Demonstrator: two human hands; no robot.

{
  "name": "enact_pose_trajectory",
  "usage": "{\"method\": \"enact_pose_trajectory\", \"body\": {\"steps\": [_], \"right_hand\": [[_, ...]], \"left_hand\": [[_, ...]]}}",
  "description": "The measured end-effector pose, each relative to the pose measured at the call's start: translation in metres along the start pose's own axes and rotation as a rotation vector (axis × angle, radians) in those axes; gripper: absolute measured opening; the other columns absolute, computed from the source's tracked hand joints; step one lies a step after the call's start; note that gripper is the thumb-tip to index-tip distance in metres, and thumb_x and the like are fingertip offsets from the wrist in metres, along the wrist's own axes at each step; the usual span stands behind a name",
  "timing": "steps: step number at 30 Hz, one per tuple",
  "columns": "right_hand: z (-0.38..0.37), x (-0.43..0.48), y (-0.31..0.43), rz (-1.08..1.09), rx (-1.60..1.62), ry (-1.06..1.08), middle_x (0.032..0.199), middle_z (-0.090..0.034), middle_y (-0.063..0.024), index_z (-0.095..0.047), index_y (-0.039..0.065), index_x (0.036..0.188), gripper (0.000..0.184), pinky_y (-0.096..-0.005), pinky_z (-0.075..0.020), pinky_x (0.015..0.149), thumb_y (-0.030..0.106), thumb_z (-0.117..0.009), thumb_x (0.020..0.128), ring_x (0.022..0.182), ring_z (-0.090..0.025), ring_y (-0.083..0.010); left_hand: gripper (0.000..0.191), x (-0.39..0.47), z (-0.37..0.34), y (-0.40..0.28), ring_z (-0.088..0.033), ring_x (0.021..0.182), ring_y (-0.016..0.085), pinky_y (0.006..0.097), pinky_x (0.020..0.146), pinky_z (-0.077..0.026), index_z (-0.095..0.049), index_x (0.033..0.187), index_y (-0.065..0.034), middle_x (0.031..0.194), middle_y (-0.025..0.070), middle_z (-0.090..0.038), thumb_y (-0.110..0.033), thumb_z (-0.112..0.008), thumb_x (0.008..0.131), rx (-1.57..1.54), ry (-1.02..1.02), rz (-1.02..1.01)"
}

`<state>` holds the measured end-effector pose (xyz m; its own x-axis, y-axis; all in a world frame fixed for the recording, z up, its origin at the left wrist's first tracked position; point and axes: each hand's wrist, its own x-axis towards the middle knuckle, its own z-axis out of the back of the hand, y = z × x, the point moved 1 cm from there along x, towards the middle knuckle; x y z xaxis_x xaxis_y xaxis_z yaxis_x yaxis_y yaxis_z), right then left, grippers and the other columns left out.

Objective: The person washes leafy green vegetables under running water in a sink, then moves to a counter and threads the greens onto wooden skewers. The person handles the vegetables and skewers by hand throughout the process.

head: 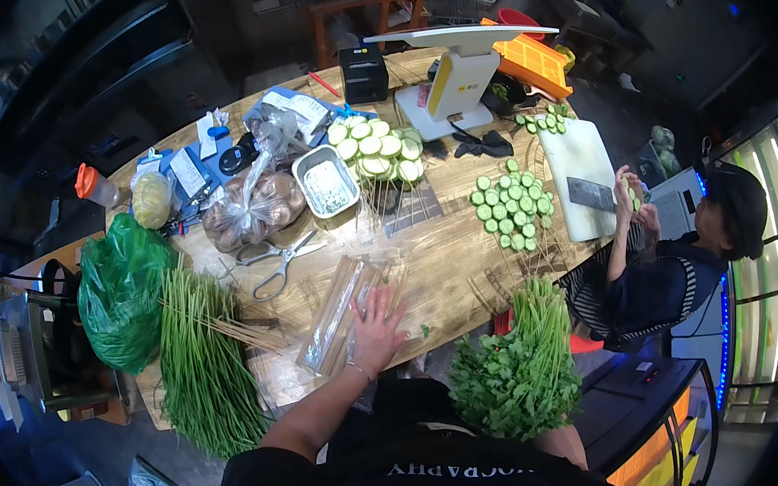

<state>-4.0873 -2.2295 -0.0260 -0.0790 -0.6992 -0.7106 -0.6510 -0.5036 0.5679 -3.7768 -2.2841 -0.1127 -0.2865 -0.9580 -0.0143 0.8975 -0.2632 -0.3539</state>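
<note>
My left hand (376,332) rests with spread fingers on a clear plastic packet of wooden skewers (337,315) near the table's front edge. A few loose skewers (246,332) lie across a thick bundle of long green chives (208,373) to the left. Part of my right forearm (563,445) shows at the lower right. The right hand itself is hidden behind a large bunch of leafy green herbs (515,385), so its grip cannot be seen. Metal scissors (283,260) lie with blades apart beyond the packet.
A co-worker (673,279) at the right handles green slices beside a white cutting board (575,169) with a cleaver (591,193). Skewered cucumber slices (513,203), pale skewered slices (373,147), a metal tin (327,181), bagged brown produce (252,210) and a green bag (120,293) occupy the table (425,253).
</note>
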Motion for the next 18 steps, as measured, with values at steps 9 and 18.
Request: {"method": "enact_pose_trajectory", "body": {"steps": [9, 18], "right_hand": [[-0.046, 0.035, -0.016, -0.083, -0.113, 0.048, 0.125, -0.057, -0.0164, -0.048, 0.004, 0.133, 0.076, -0.045, -0.0472, 0.093, 0.048, -0.072, 0.075, 0.111, -0.057, -0.0311], [-0.118, 0.1, -0.028, -0.202, -0.442, 0.063, 0.125, -0.057, -0.0163, -0.048, 0.004, 0.133, 0.075, -0.0446, -0.0471, 0.093, 0.047, -0.072, 0.076, 0.111, -0.057, -0.031]], "left_hand": [[0.055, -0.01, 0.019, 0.058, -0.016, 0.144, 0.029, 0.0632, 0.113, -0.002, -0.041, 0.141, -0.0214, 0.156, 0.0021, -0.02, -0.012, -0.049, 0.087, 0.19, -0.011, 0.15], [0.036, -0.013, 0.052, 0.052, -0.029, 0.136, 0.037, 0.0567, 0.11, -0.019, -0.057, 0.124, -0.0102, 0.145, 0.0153, -0.036, -0.016, -0.057, 0.088, -0.094, -0.27, 0.237]]}}
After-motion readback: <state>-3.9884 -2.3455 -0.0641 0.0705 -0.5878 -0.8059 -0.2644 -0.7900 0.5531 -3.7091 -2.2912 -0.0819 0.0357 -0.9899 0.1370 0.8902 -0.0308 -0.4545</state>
